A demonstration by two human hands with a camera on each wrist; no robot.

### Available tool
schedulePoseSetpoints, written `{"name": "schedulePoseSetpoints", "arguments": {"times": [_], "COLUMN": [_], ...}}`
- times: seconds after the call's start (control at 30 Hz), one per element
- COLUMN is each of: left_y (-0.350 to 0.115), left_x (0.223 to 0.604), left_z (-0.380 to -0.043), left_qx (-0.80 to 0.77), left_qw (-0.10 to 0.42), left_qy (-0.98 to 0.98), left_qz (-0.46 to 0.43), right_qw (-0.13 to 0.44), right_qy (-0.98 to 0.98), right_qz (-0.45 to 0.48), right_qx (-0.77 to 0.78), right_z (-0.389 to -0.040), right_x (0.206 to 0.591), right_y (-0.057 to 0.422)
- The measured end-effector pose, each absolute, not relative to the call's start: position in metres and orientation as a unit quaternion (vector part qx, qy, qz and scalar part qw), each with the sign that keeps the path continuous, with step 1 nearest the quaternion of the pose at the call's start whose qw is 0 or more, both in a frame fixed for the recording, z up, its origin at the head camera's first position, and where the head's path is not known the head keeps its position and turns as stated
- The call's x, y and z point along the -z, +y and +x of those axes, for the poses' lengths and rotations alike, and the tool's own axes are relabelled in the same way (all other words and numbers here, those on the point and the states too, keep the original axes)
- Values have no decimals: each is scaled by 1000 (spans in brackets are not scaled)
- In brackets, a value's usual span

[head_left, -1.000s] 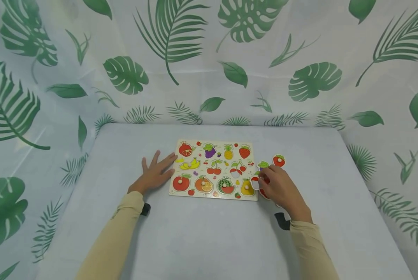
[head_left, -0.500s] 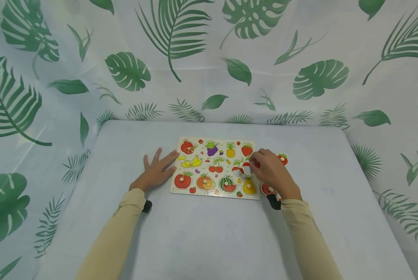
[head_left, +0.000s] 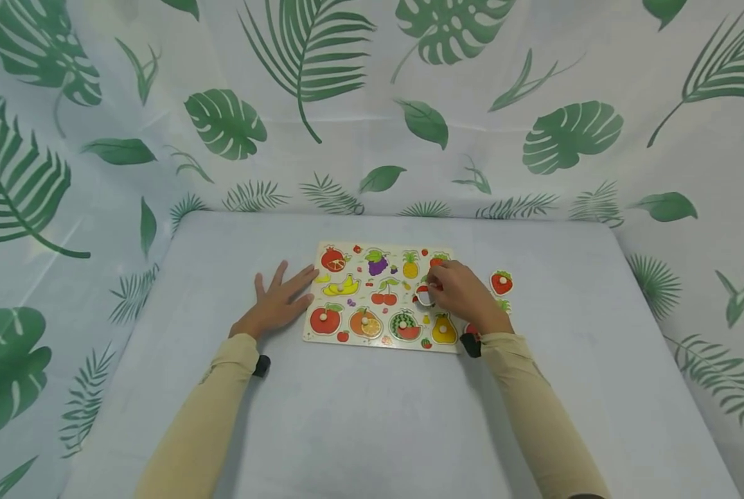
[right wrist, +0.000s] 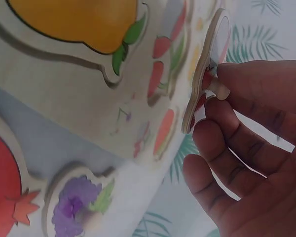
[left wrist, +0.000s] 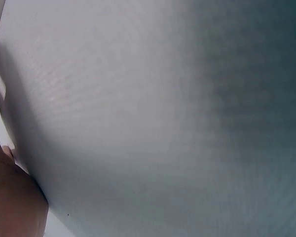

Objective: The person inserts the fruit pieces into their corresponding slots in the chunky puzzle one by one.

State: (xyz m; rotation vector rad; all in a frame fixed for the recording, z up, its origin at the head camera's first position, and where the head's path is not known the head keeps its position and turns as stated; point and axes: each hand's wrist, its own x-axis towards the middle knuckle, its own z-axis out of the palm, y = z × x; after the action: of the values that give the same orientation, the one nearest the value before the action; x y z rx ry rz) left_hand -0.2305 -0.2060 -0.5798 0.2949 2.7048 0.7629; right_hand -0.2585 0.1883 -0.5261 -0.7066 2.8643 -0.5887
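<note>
In the head view, a wooden fruit puzzle board (head_left: 312,338) lies on the table. My right hand (head_left: 468,298) is over its right side. Between thumb and fingertips it pinches the small wooden knob of a red-and-white fruit puzzle piece (right wrist: 218,44). In the right wrist view this piece stands nearly edge-on, apart from the board's surface. My left hand (head_left: 275,305) lies with fingers spread, fingertips at the board's left edge. Apple (head_left: 325,321), orange (head_left: 366,324), watermelon (head_left: 405,326) and pear (head_left: 443,329) pieces sit in the bottom row.
Loose pieces lie right of the board: a strawberry (head_left: 501,282), a pineapple (head_left: 504,305) partly hidden by my arm, a red fruit piece (head_left: 470,330) and grapes (right wrist: 74,202). A leaf-patterned cloth (head_left: 341,152) hangs behind the white-covered table (head_left: 372,430).
My right hand has carried the red-and-white piece leftward from the loose pieces to over the board's right side. The left hand has stayed at the left edge.
</note>
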Motion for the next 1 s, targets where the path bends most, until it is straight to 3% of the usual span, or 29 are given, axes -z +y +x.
{"name": "schedulePoseSetpoints", "arguments": {"times": [1.0], "left_y": [-207], "left_x": [582], "left_z": [-234], "left_qx": [-263], "left_qw": [164], "left_qy": [945], "left_qz": [104], "right_qw": [81], "right_qy": [946], "right_qz": [-267], "right_qx": [164], "right_z": [-262], "right_x": [541], "right_y": [179]}}
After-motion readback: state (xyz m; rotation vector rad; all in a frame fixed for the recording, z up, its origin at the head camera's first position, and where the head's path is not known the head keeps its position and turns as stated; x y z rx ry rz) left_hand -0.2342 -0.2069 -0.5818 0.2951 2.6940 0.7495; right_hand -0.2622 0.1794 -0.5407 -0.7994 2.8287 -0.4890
